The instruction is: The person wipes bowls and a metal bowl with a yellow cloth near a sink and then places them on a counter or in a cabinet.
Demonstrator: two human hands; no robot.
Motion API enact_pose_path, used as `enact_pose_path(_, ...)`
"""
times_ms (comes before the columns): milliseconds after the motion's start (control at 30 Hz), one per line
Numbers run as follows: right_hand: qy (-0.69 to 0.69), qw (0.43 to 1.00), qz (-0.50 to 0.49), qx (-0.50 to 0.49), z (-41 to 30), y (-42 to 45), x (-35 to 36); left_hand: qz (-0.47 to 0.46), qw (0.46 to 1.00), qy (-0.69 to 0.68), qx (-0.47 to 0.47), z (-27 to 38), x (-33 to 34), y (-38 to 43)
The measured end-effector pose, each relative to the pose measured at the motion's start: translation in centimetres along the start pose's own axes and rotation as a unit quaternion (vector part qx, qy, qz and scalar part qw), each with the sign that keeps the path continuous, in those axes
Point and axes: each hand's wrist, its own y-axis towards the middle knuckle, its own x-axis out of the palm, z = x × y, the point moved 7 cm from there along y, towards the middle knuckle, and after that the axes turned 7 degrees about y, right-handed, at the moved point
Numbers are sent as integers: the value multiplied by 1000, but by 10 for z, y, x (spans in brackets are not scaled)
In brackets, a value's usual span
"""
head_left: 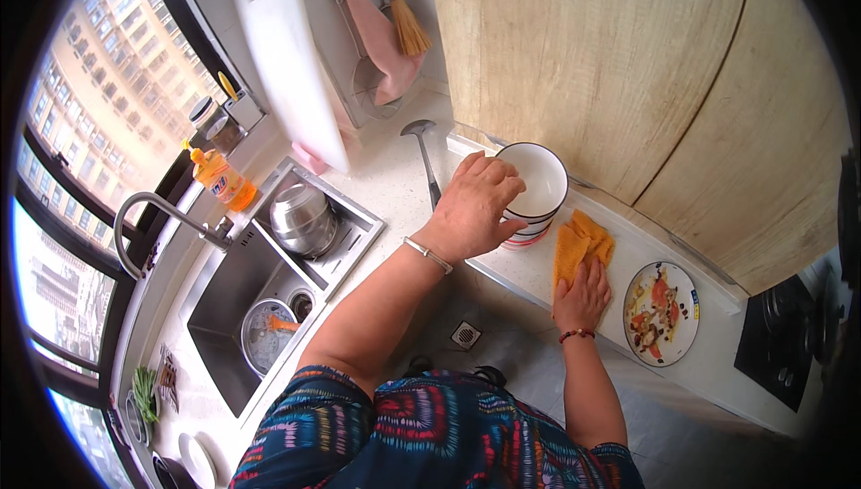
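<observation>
My left hand (479,206) is at the near left side of a stack of white bowls with dark rims (541,176), fingers apart; whether it touches the rim I cannot tell. An orange cloth (580,240) lies crumpled on the countertop to the right of the bowls, and my right hand (584,297) rests flat on its lower part. Right of that hand is a white plate (696,314) with food remains on it. A ladle (425,152) lies on the counter left of the bowls.
A steel sink (215,314) at left holds a metal basin (259,348) and an upturned metal pot (303,220). An orange soap bottle (225,183) stands behind it, near a curved faucet (151,196). Wooden cabinet doors (572,51) overhang the counter; a black stovetop (773,348) is far right.
</observation>
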Motion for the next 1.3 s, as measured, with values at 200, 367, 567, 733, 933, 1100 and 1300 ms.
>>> enact_pose_path(200, -37, 999, 12, -27, -2, -3, 1, 64, 987, 50, -140, -58, -29, -70)
enact_pose_path(367, -51, 998, 21, -34, -5, -3, 4, 1, 927, 197, -319, -143, -54, -162)
enact_pose_path(567, -65, 998, 9, -13, -3, -1, 7, -155, 857, 337, -357, -223, -69, -247)
enact_pose_path(733, -70, 997, 18, -23, 2, -2, 13, -186, 846, 396, -305, -261, -60, -275)
enact_pose_path(933, -93, 995, 33, -32, 9, -2, 16, -291, 830, 357, -314, -277, -62, -266)
enact_pose_path(1100, -83, 996, 33, -29, 3, -1, 15, -323, 819, 367, -302, -280, -68, -264)
enact_pose_path(1300, -69, 997, 15, 20, -1, 1, 10, -257, 844, 362, -302, -283, -68, -267)
